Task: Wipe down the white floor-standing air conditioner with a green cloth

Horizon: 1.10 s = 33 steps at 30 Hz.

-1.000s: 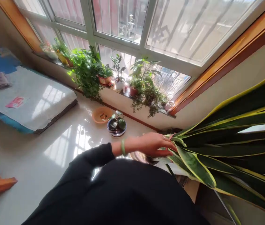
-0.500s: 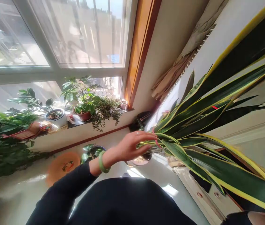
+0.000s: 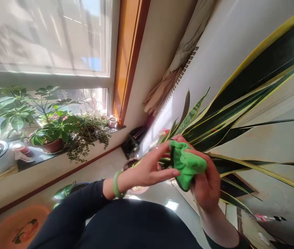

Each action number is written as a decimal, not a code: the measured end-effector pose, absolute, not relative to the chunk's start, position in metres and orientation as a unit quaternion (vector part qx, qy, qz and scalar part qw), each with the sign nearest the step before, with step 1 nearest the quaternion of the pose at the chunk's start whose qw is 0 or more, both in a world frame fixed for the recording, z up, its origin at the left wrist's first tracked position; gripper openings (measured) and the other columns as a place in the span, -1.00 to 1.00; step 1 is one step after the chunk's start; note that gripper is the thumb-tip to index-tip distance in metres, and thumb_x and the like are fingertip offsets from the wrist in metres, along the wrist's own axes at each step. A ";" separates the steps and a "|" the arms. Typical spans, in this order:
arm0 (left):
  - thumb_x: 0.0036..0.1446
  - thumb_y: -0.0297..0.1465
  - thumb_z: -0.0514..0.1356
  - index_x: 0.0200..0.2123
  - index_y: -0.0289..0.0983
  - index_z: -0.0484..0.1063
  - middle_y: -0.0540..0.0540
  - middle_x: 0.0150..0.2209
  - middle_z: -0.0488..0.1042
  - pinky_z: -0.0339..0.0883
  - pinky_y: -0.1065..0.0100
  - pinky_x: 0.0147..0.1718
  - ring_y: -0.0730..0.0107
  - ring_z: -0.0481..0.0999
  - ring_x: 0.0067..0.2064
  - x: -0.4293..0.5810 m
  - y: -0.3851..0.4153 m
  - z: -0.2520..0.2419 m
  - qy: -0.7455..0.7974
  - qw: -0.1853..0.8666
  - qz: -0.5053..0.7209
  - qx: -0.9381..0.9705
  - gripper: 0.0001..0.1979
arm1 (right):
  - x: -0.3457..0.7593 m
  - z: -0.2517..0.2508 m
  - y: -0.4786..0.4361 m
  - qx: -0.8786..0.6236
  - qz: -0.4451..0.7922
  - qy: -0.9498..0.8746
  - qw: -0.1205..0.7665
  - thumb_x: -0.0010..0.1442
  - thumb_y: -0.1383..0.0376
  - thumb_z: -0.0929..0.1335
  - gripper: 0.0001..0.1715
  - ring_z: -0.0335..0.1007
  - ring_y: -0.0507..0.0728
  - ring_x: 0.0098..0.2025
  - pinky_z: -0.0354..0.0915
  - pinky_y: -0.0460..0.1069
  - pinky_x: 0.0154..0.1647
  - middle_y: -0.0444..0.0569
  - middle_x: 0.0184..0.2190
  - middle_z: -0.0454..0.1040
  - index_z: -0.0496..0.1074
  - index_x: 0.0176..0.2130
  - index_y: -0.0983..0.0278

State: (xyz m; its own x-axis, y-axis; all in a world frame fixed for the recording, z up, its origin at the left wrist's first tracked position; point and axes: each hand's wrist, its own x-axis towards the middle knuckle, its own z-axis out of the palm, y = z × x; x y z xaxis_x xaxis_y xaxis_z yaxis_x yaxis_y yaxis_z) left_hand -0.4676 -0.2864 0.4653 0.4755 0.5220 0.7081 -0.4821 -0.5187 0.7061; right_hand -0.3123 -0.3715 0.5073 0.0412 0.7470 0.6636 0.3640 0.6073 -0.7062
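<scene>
My right hand (image 3: pixel 206 186) is scrunched around a green cloth (image 3: pixel 187 164), left hand (image 3: pixel 149 169) open just beside it, both up by the snake plant (image 3: pixel 240 114). Can't tell how many leaves are done.

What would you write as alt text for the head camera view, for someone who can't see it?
A right hand grips a bright green cloth in front of a tall snake plant with yellow-edged leaves. The left hand, wearing a green bangle, is open beside the cloth. Behind them, potted plants stand on a sunlit windowsill.
</scene>
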 end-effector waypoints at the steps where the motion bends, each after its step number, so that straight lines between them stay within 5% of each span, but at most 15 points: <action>1: 0.28 -0.12 0.38 0.49 -0.06 0.20 -0.19 0.41 0.38 0.45 0.14 0.30 0.03 0.46 0.35 -0.464 -0.282 0.463 0.032 0.499 0.522 0.691 -0.20 | -0.316 0.504 -0.365 -0.409 0.156 -0.675 0.594 0.50 0.14 0.28 -0.63 0.28 0.30 0.46 0.21 0.33 0.51 0.01 0.38 0.41 0.54 0.18 0.10; 6: 0.28 -0.07 0.35 0.10 -0.23 0.57 -0.17 0.05 0.62 0.51 0.34 -0.08 0.23 0.59 -0.02 -0.463 -0.250 0.457 0.147 0.549 0.541 0.620 -0.54 | -0.329 0.478 -0.324 -0.457 0.162 -0.601 0.635 0.49 0.09 0.30 -0.60 0.23 0.27 0.48 0.18 0.21 0.52 -0.08 0.46 0.29 0.58 0.18 0.03; 11: 0.25 -0.08 0.35 -0.23 -0.28 0.55 -0.02 -0.31 0.51 0.35 0.42 -0.24 0.41 0.44 -0.27 -0.466 -0.190 0.461 0.224 0.583 0.556 0.549 -0.66 | -0.340 0.453 -0.280 -0.492 0.362 -0.406 0.679 0.32 -0.18 0.41 -0.36 0.39 0.26 0.36 0.31 0.18 0.42 -0.04 0.31 0.49 0.53 0.24 0.02; 16: 0.20 -0.13 0.38 -0.29 -0.25 0.46 0.02 -0.32 0.44 0.33 0.46 -0.20 0.43 0.40 -0.24 -0.458 -0.104 0.450 0.254 0.573 0.561 0.541 -0.68 | -0.354 0.442 -0.220 -0.402 0.550 -0.289 0.672 0.26 -0.36 0.33 -0.10 0.40 0.33 0.35 0.40 0.26 0.31 0.05 0.35 0.46 0.45 0.33 0.08; 20: 0.12 -0.05 0.45 -0.30 -0.27 0.44 0.03 -0.35 0.42 0.33 0.45 -0.27 0.44 0.38 -0.29 -0.457 -0.032 0.438 0.222 0.661 0.471 0.540 -0.57 | -0.364 0.423 -0.149 -0.440 0.463 -0.233 0.733 0.19 -0.12 0.54 -0.25 0.42 0.25 0.33 0.41 0.15 0.27 -0.03 0.37 0.44 0.50 0.27 0.03; 25: -0.04 0.00 0.54 -0.23 -0.28 0.54 -0.06 -0.26 0.60 0.45 0.38 -0.15 0.32 0.56 -0.21 -0.475 0.051 0.444 0.178 0.775 0.354 0.492 -0.47 | -0.383 0.422 -0.048 -0.451 0.385 -0.105 0.798 -0.14 -0.06 0.68 -0.28 0.56 0.27 0.13 0.50 0.06 0.04 -0.02 0.03 0.68 0.66 -0.02 0.15; 29: 0.04 -0.05 0.52 0.04 -0.24 0.61 -0.17 0.03 0.67 0.49 0.25 0.13 0.11 0.64 0.09 -0.475 0.091 0.450 0.136 0.819 0.304 0.467 -0.42 | -0.391 0.441 0.003 -0.463 0.313 -0.122 0.820 -0.06 -0.04 0.66 -0.32 0.59 0.21 0.04 0.51 0.02 -0.01 -0.04 -0.02 0.68 0.64 0.00 0.14; 33: 0.04 -0.05 0.51 -0.02 -0.25 0.66 -0.18 -0.04 0.71 0.55 0.19 0.10 0.06 0.70 0.01 -0.450 0.112 0.441 0.148 0.863 0.260 0.407 -0.47 | -0.385 0.442 0.026 -0.485 0.270 -0.133 0.821 0.00 -0.05 0.64 -0.29 0.58 0.24 0.09 0.49 0.08 0.13 -0.01 0.02 0.66 0.60 0.08 0.16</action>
